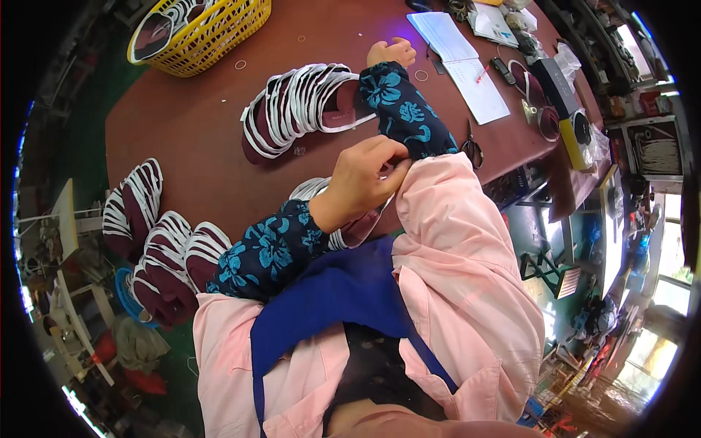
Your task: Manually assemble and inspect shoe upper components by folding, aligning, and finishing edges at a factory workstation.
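Note:
My left hand (pixel 365 175) reaches across my body to my right elbow. Its thumb and fingers pinch the upper edge of the dark floral sleeve cover (pixel 409 109), where it meets my pink shirt. My right arm stretches forward over the table, and the right hand (pixel 392 54) has its fingers loosely curled, with nothing visible in them. Just left of that forearm lies a row of overlapping maroon shoe pieces with white edging (pixel 296 109). More such pieces (pixel 358 232) show partly behind my left hand and forearm.
The maroon tabletop (pixel 190 124) carries a yellow basket (pixel 212 44) of similar pieces, far left. Several stacks (pixel 164 255) sit at its near left edge. On the right lie an open notebook (pixel 475 87), a pen (pixel 483 74), scissors (pixel 473 150) and boxes (pixel 555 87).

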